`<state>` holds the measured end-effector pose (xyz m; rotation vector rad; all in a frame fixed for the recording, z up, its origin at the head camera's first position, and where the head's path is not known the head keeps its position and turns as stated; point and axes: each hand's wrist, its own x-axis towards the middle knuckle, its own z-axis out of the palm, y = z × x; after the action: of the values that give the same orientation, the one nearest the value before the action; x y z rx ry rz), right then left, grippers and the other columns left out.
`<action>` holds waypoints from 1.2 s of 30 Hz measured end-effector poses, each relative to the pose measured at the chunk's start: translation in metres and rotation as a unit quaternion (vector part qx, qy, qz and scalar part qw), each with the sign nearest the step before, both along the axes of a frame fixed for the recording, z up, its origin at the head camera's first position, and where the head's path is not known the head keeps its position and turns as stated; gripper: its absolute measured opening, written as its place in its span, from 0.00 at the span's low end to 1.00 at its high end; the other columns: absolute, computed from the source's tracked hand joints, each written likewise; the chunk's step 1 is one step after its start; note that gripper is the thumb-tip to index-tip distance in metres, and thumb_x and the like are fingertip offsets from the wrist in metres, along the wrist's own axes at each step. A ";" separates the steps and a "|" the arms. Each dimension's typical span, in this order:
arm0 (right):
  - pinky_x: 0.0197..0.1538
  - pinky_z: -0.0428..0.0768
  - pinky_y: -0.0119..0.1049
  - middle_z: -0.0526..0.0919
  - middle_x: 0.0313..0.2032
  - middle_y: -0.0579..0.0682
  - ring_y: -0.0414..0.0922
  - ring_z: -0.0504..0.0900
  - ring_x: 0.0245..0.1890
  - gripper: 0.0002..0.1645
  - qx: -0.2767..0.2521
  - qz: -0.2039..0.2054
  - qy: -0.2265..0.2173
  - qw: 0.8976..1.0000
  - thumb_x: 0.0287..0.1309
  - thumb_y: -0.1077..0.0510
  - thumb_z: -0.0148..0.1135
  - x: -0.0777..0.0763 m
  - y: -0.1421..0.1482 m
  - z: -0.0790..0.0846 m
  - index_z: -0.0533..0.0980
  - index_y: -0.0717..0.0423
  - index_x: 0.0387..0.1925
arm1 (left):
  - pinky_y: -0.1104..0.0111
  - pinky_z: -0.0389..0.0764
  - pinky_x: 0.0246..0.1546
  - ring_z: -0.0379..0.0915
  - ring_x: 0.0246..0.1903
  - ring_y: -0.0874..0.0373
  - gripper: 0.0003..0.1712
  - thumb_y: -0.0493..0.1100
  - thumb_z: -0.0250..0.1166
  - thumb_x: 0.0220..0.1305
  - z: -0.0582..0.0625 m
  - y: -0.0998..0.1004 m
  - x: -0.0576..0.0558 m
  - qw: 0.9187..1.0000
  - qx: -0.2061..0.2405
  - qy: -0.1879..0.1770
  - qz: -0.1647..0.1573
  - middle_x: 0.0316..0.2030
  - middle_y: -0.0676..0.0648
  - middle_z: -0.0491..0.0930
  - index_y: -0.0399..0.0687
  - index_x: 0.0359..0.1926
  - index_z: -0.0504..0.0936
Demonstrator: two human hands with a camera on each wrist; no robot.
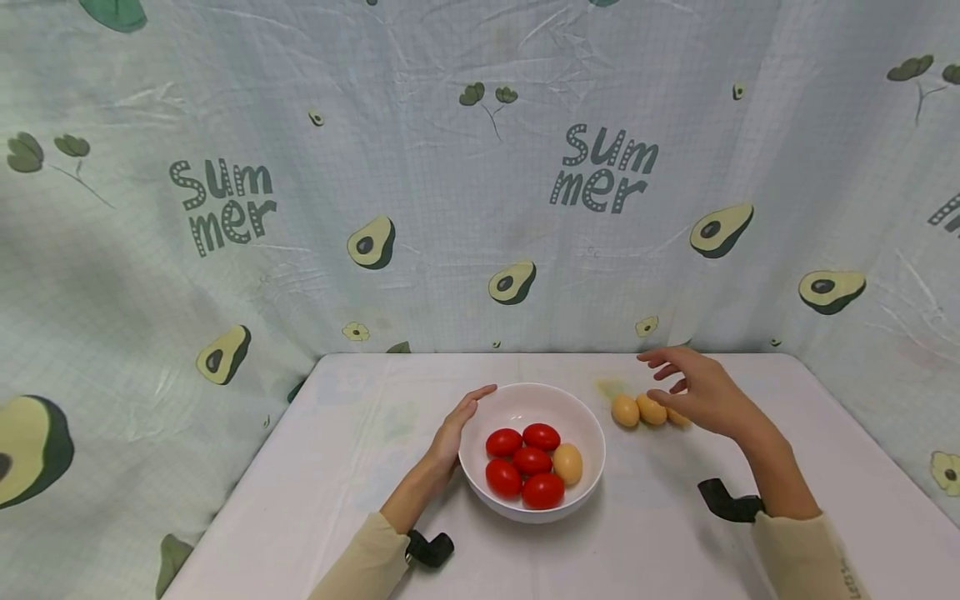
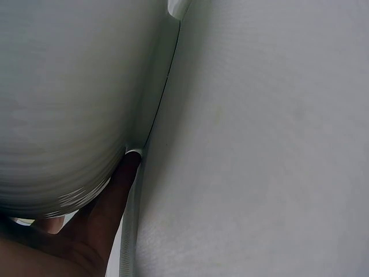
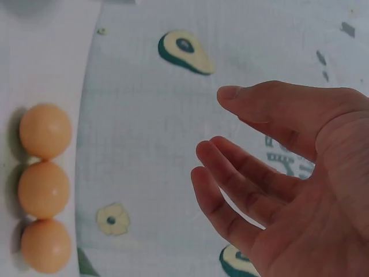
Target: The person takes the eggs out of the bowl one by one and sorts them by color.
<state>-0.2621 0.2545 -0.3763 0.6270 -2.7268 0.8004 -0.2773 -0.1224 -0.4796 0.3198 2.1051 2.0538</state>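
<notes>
A white bowl (image 1: 592,467) holds several glossy red egg-shaped pieces (image 1: 543,492) and one tan-yellow egg (image 1: 567,463). My left hand (image 1: 448,433) rests along the bowl's left outer side with its fingers extended. From the left wrist view, fingers (image 2: 118,202) touch the curved wall of the bowl (image 2: 69,104). To the right of the bowl, three tan eggs (image 1: 626,411) lie in a row on the table. Just above that row hovers my right hand (image 1: 705,392), fingers loosely bent and apart from the thumb. Nothing lies between its fingers, and the eggs (image 3: 45,190) are separate from the hand (image 3: 305,190).
The white table (image 1: 360,467) ends at a back edge against a hanging cloth (image 1: 450,167) printed with avocados and lettering. The cloth also hangs at both sides. A yellowish patch (image 1: 611,387) marks the table behind the eggs. Black bands (image 1: 431,550) sit on both wrists.
</notes>
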 end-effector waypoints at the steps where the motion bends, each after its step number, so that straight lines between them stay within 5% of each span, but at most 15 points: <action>1: 0.48 0.88 0.45 0.83 0.54 0.60 0.57 0.85 0.52 0.30 0.000 0.005 0.002 1.000 0.60 0.62 0.72 0.001 -0.004 0.001 0.75 0.58 0.63 | 0.46 0.58 0.79 0.62 0.75 0.44 0.30 0.53 0.33 0.83 0.000 0.000 0.000 1.000 0.000 0.000 0.001 0.78 0.45 0.62 0.57 0.77 0.65; 13: 0.46 0.87 0.32 0.86 0.52 0.51 0.50 0.86 0.48 0.24 -0.011 0.090 0.027 0.996 0.57 0.66 0.73 0.004 -0.046 -0.005 0.80 0.53 0.56 | 0.45 0.58 0.79 0.61 0.75 0.43 0.30 0.54 0.35 0.82 -0.003 0.000 -0.001 1.000 -0.007 -0.005 0.005 0.78 0.45 0.62 0.58 0.77 0.66; 22: 0.47 0.89 0.37 0.85 0.51 0.51 0.50 0.84 0.49 0.22 0.009 0.162 -0.035 0.986 0.59 0.63 0.72 0.002 -0.080 -0.007 0.81 0.52 0.56 | 0.48 0.62 0.78 0.64 0.73 0.45 0.30 0.53 0.34 0.83 -0.001 0.000 -0.001 1.000 -0.005 0.000 0.005 0.76 0.44 0.65 0.58 0.77 0.66; 28: 0.49 0.88 0.37 0.85 0.53 0.55 0.52 0.84 0.51 0.22 0.053 0.214 -0.105 0.970 0.61 0.63 0.71 -0.006 -0.098 -0.004 0.81 0.54 0.56 | 0.49 0.64 0.77 0.65 0.73 0.46 0.30 0.54 0.34 0.83 -0.001 0.001 -0.004 1.000 -0.004 -0.003 0.007 0.77 0.44 0.65 0.58 0.77 0.66; 36: 0.49 0.86 0.37 0.87 0.49 0.47 0.47 0.83 0.50 0.17 0.130 0.257 -0.198 0.937 0.58 0.62 0.72 -0.016 -0.117 0.000 0.82 0.50 0.49 | 0.48 0.63 0.77 0.64 0.74 0.45 0.30 0.54 0.34 0.83 0.001 0.002 -0.004 1.000 -0.007 -0.001 0.007 0.78 0.44 0.62 0.58 0.77 0.65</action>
<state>-0.2778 0.1370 -0.3761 1.4204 -3.1046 0.7339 -0.2809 -0.1205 -0.4791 0.3006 2.1260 2.0443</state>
